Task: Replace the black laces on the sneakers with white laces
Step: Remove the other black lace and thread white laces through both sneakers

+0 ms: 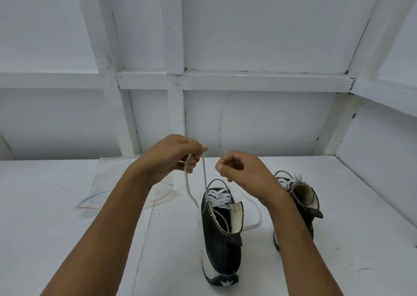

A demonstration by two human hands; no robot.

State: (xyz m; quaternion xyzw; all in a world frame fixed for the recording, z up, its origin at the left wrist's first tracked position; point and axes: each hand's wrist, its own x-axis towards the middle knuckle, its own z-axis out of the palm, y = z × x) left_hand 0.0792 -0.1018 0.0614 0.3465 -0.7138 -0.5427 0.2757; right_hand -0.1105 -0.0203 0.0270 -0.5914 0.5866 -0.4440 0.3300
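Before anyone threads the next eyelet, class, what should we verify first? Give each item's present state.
1. Left hand grips the lace: ok.
2. The tip on that side hangs free, ready to thread: ok.
3. Top eyelets on the near sneaker are empty: ok.
4. Crossings already laced are white, with no black showing: ok.
5. The loose end is under control: not ok. It lies on the table, in neither hand.
6. Right hand is free to help: cannot tell. Its fingers are curled, and what they pinch, if anything, does not show.
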